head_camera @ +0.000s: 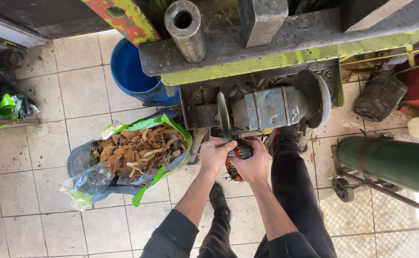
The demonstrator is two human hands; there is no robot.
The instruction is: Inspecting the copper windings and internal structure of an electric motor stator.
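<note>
Both of my hands grip a small motor armature [238,154] with reddish copper windings and a grey metal core. My left hand [215,155] closes on its left side, my right hand [255,165] wraps its right side and underside. The part sits just below a grey steel cylinder assembly [266,107] with a thin disc at its left end and a wide flange at its right, mounted on a heavy press frame [276,43] with worn yellow-green paint. Most of the armature is hidden by my fingers. My dark trouser legs and a shoe [217,197] are below.
An open plastic sack [82,165] full of brown paper-like scraps lies on the tiled floor at left. A blue bucket [130,69] stands behind it. A green gas cylinder [391,160] rests on a wheeled cart at right. A steel tube [185,28] sticks up from the frame.
</note>
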